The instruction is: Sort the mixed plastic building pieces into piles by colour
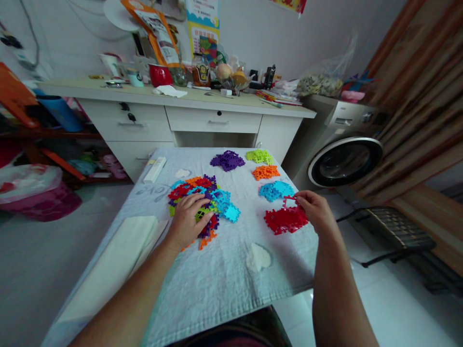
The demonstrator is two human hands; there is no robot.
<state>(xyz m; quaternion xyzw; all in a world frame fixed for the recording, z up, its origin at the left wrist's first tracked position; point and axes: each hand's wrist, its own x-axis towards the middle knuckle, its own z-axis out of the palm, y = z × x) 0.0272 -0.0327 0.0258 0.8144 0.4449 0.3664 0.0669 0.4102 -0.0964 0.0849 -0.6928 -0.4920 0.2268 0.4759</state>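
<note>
My right hand (314, 209) pinches a red open-square interlocking plastic piece (290, 202) just above the red pile (284, 221). My left hand (190, 219) lies over a mixed heap of coloured interlocking pieces (184, 190), thumb apart from the fingers; the pieces beneath the palm are hidden. On the heap's right edge are light blue pieces (230, 212). Sorted by colour, a blue pile (275, 190), an orange pile (265, 172), a lime green pile (259, 156) and a purple pile (227, 161) lie farther back.
A pale cloth (220, 274) covers the table. Folded white material (115, 260) and a white box (155, 170) lie along its left side. Behind stands a cluttered white desk (213, 119); a washing machine (343, 144) and a black stool (394, 231) are at right.
</note>
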